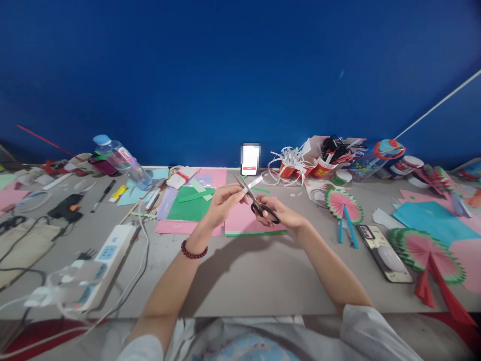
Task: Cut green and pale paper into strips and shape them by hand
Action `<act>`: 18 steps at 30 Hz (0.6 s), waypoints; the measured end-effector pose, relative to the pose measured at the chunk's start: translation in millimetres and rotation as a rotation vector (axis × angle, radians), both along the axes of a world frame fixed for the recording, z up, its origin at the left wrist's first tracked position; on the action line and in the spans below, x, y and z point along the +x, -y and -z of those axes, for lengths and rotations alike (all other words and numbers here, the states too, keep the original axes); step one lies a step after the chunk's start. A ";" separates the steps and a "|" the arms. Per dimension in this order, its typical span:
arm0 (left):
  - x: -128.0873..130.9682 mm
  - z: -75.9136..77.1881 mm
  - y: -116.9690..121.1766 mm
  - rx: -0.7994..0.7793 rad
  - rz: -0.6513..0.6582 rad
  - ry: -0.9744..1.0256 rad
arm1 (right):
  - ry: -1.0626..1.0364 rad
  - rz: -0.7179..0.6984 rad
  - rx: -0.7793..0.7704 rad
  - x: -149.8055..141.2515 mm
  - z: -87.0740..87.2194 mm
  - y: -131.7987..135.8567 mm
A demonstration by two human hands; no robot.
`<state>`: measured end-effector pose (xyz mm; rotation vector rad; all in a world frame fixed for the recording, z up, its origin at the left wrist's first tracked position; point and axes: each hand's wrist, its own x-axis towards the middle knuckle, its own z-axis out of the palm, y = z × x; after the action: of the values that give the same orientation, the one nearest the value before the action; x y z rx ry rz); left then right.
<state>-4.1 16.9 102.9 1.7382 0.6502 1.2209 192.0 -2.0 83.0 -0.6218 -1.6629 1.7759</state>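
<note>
My right hand (281,212) grips the black handles of a pair of scissors (252,196), blades open and pointing up to the left. My left hand (224,199), with a dark red bead bracelet (194,250) on the wrist, pinches a small white paper strip (254,181) between the blades. Both hands hover above a pink sheet with a green edge (244,220) lying on the grey table (244,271).
Green and pink sheets (188,206) lie behind the hands. A power strip (108,255) with cables, a glue gun (66,206) and a water bottle (122,159) are on the left. On the right lie pink paper fans (343,203), a phone (387,250) and red cups (319,168).
</note>
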 end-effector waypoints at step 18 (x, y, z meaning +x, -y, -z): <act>1.7 -0.3 0.6 0.026 0.027 0.031 | -0.026 -0.049 0.039 -0.9 4.2 -0.4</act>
<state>-2.4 16.4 103.2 1.7409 0.5932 1.2401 191.2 -1.7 78.7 -0.5426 -1.7050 1.7735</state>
